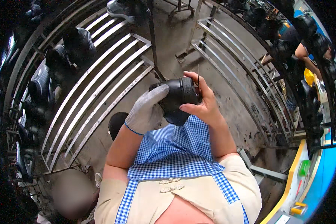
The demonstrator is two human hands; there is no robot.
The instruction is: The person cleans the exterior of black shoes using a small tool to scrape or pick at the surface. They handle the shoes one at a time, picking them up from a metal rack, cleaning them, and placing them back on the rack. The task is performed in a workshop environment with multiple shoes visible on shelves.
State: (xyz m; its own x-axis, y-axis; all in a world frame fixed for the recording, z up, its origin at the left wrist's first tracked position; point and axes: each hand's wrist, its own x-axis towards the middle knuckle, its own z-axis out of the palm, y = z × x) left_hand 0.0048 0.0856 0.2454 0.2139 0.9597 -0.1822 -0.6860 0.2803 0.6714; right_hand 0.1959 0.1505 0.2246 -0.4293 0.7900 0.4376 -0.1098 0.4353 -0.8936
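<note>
A black leather shoe point(175, 100) is held up in front of my blue-checked apron, between both hands. My left hand point(147, 108), in a grey-white knit glove with a blue cuff edge, grips its left side, thumb lying over the top. Bare, my right hand point(203, 99) is closed around the shoe's right end, with the thumb on the near side and fingers on the far side. A thin dark sliver point(198, 80) sticks up beside the right fingers; I cannot make out what it is. The palms and the shoe's underside are hidden.
Metal racks stand left point(104, 78) and right point(239, 56), with dark shoes point(78, 43) along the left one. At lower right is a blue-topped bench point(323, 179) with a green object point(304, 168). Another person is at lower left; another's arm point(310, 61) shows at right.
</note>
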